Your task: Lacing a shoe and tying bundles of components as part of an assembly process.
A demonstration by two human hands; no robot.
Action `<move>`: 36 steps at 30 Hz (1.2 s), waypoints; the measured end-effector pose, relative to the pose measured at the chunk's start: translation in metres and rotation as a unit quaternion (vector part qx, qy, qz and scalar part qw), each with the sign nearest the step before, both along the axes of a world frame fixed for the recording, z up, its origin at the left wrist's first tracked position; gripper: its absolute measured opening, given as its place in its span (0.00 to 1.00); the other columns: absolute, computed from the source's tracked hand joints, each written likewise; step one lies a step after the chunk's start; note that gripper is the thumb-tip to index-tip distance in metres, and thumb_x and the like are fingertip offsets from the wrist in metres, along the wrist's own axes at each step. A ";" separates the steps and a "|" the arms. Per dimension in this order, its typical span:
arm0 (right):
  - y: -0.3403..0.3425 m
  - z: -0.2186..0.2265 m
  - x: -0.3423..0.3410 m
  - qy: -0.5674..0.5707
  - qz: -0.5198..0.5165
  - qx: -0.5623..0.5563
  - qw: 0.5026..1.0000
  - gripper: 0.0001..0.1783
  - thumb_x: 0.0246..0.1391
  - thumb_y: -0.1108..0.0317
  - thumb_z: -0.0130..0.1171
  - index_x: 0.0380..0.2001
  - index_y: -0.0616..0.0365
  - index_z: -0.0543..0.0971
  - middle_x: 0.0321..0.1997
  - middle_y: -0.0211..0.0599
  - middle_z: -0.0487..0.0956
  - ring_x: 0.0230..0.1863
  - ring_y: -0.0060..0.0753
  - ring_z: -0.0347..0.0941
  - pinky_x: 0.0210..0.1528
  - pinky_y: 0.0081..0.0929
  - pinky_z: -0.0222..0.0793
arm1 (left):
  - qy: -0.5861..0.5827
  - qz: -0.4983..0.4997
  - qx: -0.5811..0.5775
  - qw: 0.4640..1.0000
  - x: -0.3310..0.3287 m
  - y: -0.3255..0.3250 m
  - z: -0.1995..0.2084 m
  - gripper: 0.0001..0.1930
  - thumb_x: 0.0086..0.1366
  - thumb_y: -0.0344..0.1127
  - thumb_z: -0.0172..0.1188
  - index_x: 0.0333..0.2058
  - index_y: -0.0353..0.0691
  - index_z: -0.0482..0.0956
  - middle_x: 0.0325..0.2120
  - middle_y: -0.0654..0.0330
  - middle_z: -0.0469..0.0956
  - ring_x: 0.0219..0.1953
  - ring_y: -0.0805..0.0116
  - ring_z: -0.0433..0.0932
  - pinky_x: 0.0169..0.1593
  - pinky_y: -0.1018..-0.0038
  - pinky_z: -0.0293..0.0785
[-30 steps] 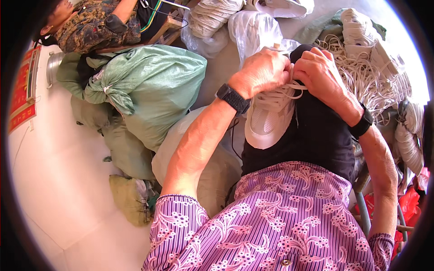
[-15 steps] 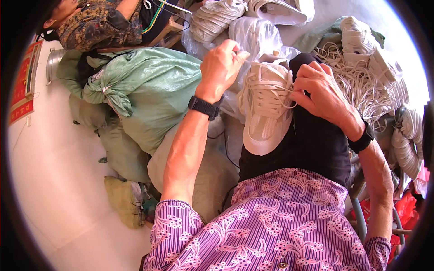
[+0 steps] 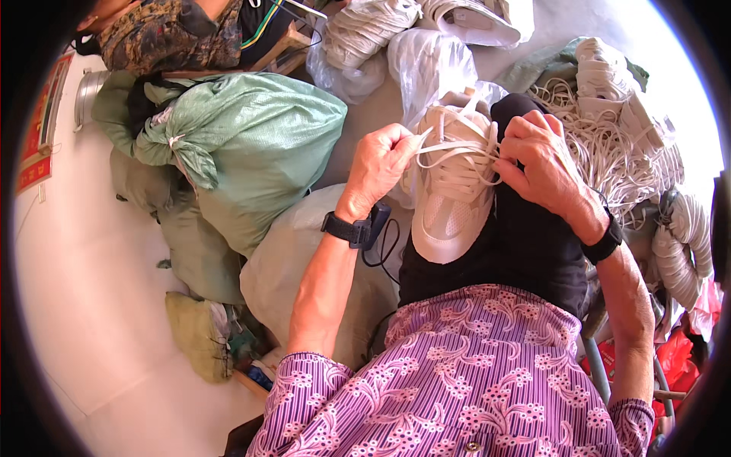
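A cream-white sneaker (image 3: pixel 448 221) rests on my lap against the black trousers, its toe pointing toward me. Pinched between the thumb and finger of my left hand (image 3: pixel 383 166) is a pale shoelace (image 3: pixel 445 146), drawn out to the shoe's left side. On the other side, my right hand (image 3: pixel 539 156) is closed at the edge of the lacing, with a loop of lace at its thumb and fingertip. Crossed laces run over the tongue. The shoe's heel end faces away from me.
A green woven sack (image 3: pixel 259 137), tied at its neck, stands at the left above paler sacks. Loose laces (image 3: pixel 594 160) lie heaped at the right near more white shoes (image 3: pixel 605 72). Clear plastic bags (image 3: pixel 430 68) are beyond the shoe. Another person's patterned sleeve (image 3: pixel 167 42) shows at upper left.
My left hand has come down toward me from above the shoe, with the lace now stretched to the left side. My right hand stays nearly in place at the shoe's right edge.
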State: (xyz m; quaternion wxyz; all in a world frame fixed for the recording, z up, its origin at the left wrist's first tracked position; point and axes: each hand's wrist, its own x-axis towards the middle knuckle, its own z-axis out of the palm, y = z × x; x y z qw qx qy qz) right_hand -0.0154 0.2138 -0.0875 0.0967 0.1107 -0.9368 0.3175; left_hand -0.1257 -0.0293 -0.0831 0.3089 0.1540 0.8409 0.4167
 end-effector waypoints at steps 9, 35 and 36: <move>0.006 -0.005 -0.004 -0.014 -0.077 -0.065 0.995 0.09 0.47 0.65 0.59 0.32 0.55 0.75 0.27 0.32 0.72 0.35 0.37 0.69 0.43 0.35 0.61 | 0.031 0.054 -0.036 0.997 0.000 0.027 -0.038 0.40 0.54 0.65 0.58 0.51 0.32 0.68 0.35 0.56 0.76 0.34 0.73 0.75 0.33 0.79 0.69; 0.066 0.009 -0.025 -0.293 -0.142 -0.771 0.547 0.19 0.66 0.66 0.40 0.56 0.65 0.65 0.55 0.42 0.73 0.55 0.34 0.70 0.59 0.33 0.65 | 0.081 0.047 -0.121 0.988 0.032 -0.048 -0.186 0.42 0.43 0.55 0.68 0.54 0.38 0.63 0.48 0.43 0.66 0.49 0.45 0.70 0.51 0.59 0.69; 0.059 0.011 -0.026 -0.288 -0.149 -0.775 0.543 0.19 0.66 0.65 0.41 0.56 0.64 0.65 0.56 0.42 0.72 0.55 0.34 0.70 0.59 0.33 0.66 | 0.081 0.047 -0.167 0.982 0.032 -0.055 -0.190 0.45 0.40 0.54 0.70 0.55 0.42 0.61 0.48 0.41 0.65 0.49 0.41 0.70 0.50 0.56 0.69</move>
